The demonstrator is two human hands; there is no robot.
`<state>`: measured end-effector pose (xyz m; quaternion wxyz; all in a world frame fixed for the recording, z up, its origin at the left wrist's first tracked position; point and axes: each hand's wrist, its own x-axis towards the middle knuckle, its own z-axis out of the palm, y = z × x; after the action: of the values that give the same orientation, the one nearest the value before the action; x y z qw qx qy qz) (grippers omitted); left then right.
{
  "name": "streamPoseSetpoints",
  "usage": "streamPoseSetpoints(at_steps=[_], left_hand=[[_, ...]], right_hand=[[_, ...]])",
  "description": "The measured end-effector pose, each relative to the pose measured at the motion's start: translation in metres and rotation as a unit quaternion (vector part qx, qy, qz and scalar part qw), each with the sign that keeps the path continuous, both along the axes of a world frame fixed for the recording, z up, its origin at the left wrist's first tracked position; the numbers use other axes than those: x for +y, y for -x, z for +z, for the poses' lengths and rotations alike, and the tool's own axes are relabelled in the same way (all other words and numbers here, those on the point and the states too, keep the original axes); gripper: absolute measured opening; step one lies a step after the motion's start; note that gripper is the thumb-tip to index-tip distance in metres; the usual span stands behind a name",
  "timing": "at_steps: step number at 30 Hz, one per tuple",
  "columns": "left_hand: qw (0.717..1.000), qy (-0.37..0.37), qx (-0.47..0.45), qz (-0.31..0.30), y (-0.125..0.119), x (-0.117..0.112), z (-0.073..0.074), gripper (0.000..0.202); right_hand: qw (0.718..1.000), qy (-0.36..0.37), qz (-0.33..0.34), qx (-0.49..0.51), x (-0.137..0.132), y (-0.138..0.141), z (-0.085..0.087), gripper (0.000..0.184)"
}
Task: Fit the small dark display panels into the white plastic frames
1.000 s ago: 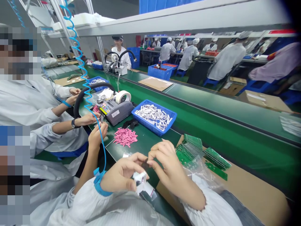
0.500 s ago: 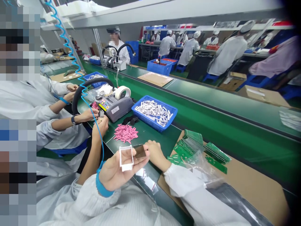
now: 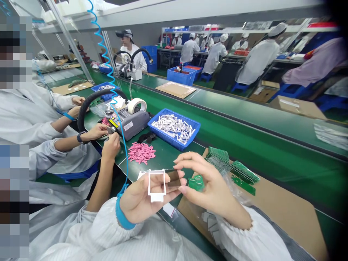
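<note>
My left hand is palm up, its thumb over a small white plastic frame with an open middle. A dark, glossy rectangular panel lies across the same hand's fingers, just right of the frame. My right hand curves around the panel's right side. Its fingertips are at the panel's upper corner and its thumb is at the lower edge, so it appears to grip the panel by its edges. A blue wrist strap with a coiled cord is around my left wrist.
Beyond my hands lie a pile of pink strips and a blue tray of white parts. A tape dispenser stands farther left, beside a co-worker's hands. Green circuit boards rest on cardboard at right.
My right hand has come back from the bench beyond my left hand to the panel's right edge. The left hand, with frame and panel, sits slightly farther right in view.
</note>
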<state>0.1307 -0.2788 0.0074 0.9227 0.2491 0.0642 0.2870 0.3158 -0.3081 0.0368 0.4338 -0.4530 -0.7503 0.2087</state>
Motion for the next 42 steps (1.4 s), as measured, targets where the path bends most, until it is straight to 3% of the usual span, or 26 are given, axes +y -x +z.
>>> streamPoseSetpoints(at_steps=[5,10,16,22,30,42], left_hand=[[0.999,-0.030,-0.019,-0.002,-0.002,0.000,0.001,0.035],[0.997,-0.048,0.007,0.056,0.003,0.003,-0.002,0.031],[0.996,0.001,0.028,0.084,0.005,0.004,-0.011,0.032],[0.996,-0.002,0.017,0.083,0.004,0.005,-0.012,0.032],[0.996,-0.005,-0.006,0.086,0.004,0.005,-0.022,0.031],[0.970,-0.102,0.134,0.178,-0.003,-0.001,-0.019,0.040]], right_hand=[[0.996,-0.069,-0.042,-0.031,-0.002,-0.001,0.004,0.021],[0.987,-0.118,-0.095,-0.058,-0.008,-0.001,0.009,0.017],[0.985,-0.124,-0.099,-0.061,-0.011,0.000,0.009,0.018],[0.986,-0.128,-0.083,-0.062,-0.016,-0.003,0.014,0.018],[0.964,-0.190,-0.141,-0.123,-0.035,-0.008,0.029,0.025],[0.965,-0.175,-0.149,-0.127,-0.038,-0.010,0.030,0.024]])
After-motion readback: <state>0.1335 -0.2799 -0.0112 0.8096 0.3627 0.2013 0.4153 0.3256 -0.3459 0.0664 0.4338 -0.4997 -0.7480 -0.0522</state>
